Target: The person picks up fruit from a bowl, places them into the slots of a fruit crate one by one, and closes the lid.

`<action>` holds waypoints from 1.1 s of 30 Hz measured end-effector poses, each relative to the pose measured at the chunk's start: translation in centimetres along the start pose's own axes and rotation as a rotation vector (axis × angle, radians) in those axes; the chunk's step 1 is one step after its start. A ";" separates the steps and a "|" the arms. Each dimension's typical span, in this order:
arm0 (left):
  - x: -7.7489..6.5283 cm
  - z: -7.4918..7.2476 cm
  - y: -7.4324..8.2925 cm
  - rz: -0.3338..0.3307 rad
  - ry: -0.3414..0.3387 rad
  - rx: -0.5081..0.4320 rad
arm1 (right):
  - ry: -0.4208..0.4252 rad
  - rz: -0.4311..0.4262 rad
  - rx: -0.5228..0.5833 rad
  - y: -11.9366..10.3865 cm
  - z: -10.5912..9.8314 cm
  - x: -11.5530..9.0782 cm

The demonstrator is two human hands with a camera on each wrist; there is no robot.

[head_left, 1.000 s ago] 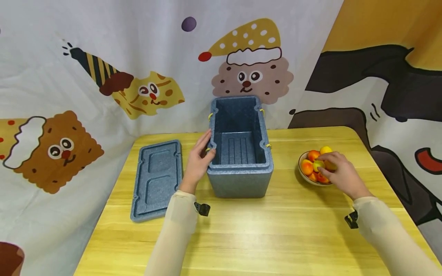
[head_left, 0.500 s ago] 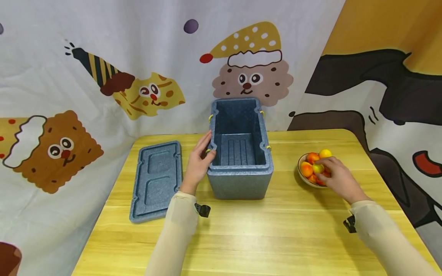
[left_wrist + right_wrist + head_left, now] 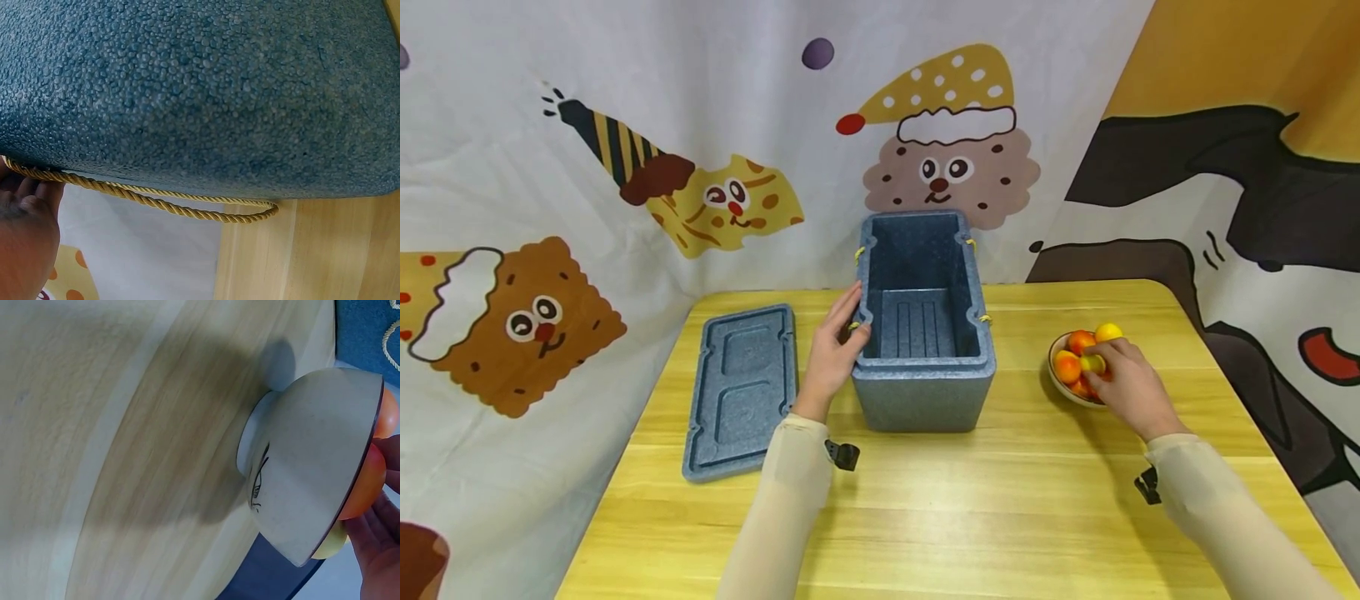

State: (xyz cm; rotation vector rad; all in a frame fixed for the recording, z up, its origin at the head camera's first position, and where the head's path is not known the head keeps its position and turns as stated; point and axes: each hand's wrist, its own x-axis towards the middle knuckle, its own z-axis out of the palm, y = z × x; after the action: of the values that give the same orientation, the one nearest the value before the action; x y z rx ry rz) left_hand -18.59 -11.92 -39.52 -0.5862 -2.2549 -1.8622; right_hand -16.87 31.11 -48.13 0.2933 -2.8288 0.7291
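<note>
My left hand [image 3: 833, 360] rests against the left side of a blue-grey foam box [image 3: 921, 404], its fingers along the outer wall and thumb by the rim. In the left wrist view, its fingers [image 3: 50, 194] are beside a gold rope handle [image 3: 187, 211]. At right, my right hand [image 3: 1138, 387] pinches a small yellow-green fruit [image 3: 1093, 364] between thumb and fingers, over a bowl [image 3: 319, 444] of fruit. Red-orange fruits [image 3: 1067, 367] and a yellow fruit [image 3: 1108, 332] lie around it. The hand hides part of the bowl.
The box's matching lid [image 3: 745, 392] lies flat on the wooden table [image 3: 925, 517], left of the box. Behind the table hangs a cloth [image 3: 730, 67] printed with cartoon figures. The box stands open-topped near the table's back edge.
My right hand has shifted slightly left and its fingers have closed around the yellow-green fruit. My left hand stays at the box.
</note>
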 end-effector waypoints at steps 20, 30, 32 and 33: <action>0.0 0.0 -0.1 0.000 0.016 -0.015 | 0.073 -0.005 0.026 0.3 -0.5 -0.3; -0.2 0.1 -0.2 0.002 0.016 -0.003 | 0.111 0.065 0.143 0.1 -2.4 -0.5; -0.2 0.1 -0.2 0.006 0.021 -0.004 | 0.116 0.092 0.174 -0.1 -2.8 -0.3; -0.2 0.1 -0.2 0.008 0.022 -0.002 | 0.121 0.104 0.192 -0.2 -3.0 -0.2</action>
State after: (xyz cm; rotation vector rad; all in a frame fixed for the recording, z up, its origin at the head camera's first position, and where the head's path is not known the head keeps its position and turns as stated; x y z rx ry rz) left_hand -18.48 -11.87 -39.76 -0.5710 -2.2337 -1.8580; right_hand -16.21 32.43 -45.55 0.1270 -2.6795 1.0078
